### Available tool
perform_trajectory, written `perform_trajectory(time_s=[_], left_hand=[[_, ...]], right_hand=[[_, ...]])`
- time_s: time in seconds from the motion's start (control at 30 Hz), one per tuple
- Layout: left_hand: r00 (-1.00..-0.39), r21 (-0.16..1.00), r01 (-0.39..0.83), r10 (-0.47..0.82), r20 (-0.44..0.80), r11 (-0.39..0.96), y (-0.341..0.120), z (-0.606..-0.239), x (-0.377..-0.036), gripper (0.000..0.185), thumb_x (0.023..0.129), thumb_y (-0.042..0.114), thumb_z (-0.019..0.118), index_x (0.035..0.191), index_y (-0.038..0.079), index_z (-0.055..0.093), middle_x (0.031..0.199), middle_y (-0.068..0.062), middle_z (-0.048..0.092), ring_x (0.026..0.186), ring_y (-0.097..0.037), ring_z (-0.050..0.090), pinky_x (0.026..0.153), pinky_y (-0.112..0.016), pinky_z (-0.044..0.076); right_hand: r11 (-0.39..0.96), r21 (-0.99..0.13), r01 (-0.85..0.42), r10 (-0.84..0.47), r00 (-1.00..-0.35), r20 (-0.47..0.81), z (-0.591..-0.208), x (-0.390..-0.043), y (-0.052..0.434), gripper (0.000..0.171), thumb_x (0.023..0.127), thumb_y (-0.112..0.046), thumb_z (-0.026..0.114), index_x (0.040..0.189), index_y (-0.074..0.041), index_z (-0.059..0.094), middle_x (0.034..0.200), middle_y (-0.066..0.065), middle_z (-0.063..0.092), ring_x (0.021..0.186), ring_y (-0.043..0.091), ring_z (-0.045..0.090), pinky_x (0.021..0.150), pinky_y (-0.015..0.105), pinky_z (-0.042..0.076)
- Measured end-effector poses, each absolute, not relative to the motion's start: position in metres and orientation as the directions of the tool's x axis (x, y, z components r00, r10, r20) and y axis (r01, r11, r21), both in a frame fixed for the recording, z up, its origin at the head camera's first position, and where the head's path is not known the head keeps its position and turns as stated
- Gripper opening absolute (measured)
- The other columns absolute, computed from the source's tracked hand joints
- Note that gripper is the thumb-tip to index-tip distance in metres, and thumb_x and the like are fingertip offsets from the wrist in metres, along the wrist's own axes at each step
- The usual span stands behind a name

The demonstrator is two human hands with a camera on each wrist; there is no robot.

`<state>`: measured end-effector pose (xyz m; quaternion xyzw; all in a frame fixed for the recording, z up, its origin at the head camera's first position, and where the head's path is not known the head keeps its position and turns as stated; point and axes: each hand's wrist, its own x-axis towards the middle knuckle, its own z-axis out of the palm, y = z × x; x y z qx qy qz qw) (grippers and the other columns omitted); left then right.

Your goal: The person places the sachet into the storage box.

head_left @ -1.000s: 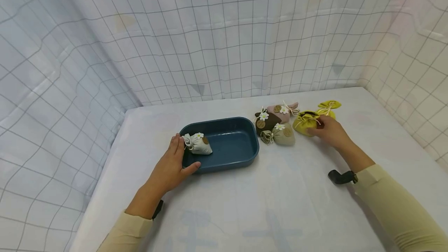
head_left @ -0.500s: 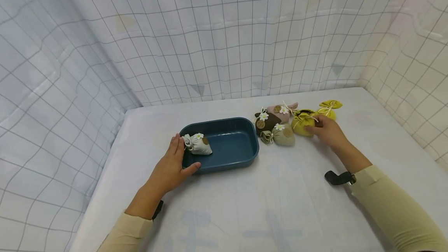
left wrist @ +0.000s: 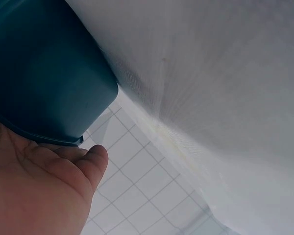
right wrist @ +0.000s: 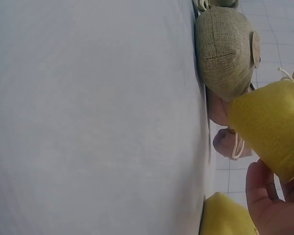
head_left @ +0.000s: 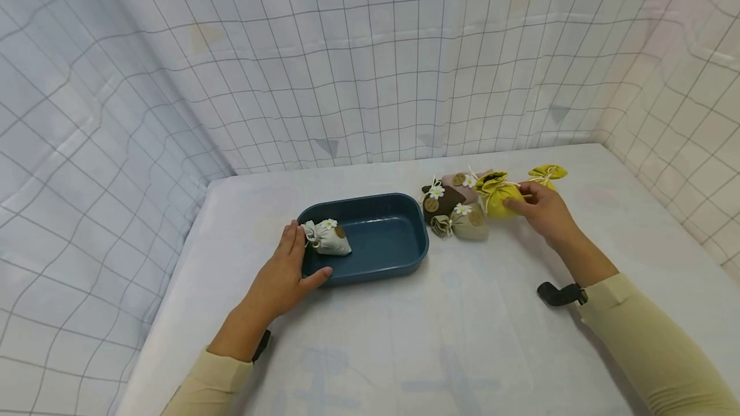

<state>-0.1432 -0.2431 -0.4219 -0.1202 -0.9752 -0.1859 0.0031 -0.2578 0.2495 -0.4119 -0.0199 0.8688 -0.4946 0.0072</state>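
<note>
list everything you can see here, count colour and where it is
tray: 1, dark blue, middle of the table, left hand on its left end
white pouch: 1, inside the tray at its left end
brown pouch: 1, dark brown, just right of the tray
pink pouch: 1, pale pink, behind the brown one
beige pouch: 1, grey-beige, in front of the brown one
yellow pouch: 1, held by the right hand
second yellow pouch: 1, on the table beyond the right hand
table: 1, white cloth
curtain: white, grey grid, behind and at both sides
left hand: 1
right hand: 1
</note>
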Motion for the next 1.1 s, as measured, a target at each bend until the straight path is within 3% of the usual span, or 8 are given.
perform_trajectory(time_s=[0.43,0.9,1.1], left_hand=[[-0.971,0.362,0.237,0.235,0.052,0.901,-0.243,-0.421,-0.142,0.106,0.093,0.064,0.055,0.156,-0.008,0.008,0.164,-0.022,-0.001,0.150,-0.037,0.003,0.113,-0.056,0.027],[-0.972,0.364,0.230,0.230,0.043,0.903,-0.242,-0.420,-0.142,0.107,0.093,0.065,0.055,0.156,-0.007,0.007,0.164,-0.021,-0.001,0.150,-0.037,0.003,0.113,-0.056,0.026],[-0.971,0.362,0.236,0.234,0.049,0.902,-0.243,-0.421,-0.142,0.108,0.092,0.066,0.054,0.156,-0.007,0.008,0.164,-0.022,-0.001,0.150,-0.036,0.003,0.113,-0.055,0.026]], right_hand=[[0.487,-0.864,-0.131,-0.092,-0.991,0.098,-0.390,-0.251,0.241,0.047,0.097,-0.028,0.067,0.130,0.002,0.055,0.123,0.016,0.057,0.103,0.017,0.054,0.078,0.012,0.049],[0.453,-0.850,-0.268,-0.211,-0.959,0.190,-0.368,-0.249,0.211,0.034,0.095,-0.016,0.070,0.121,0.002,0.060,0.114,0.011,0.059,0.094,0.015,0.057,0.074,0.016,0.051],[0.418,-0.854,-0.309,-0.284,-0.938,0.200,-0.358,-0.256,0.190,0.030,0.094,-0.015,0.070,0.118,0.000,0.061,0.115,0.010,0.060,0.099,0.016,0.058,0.080,0.017,0.051]])
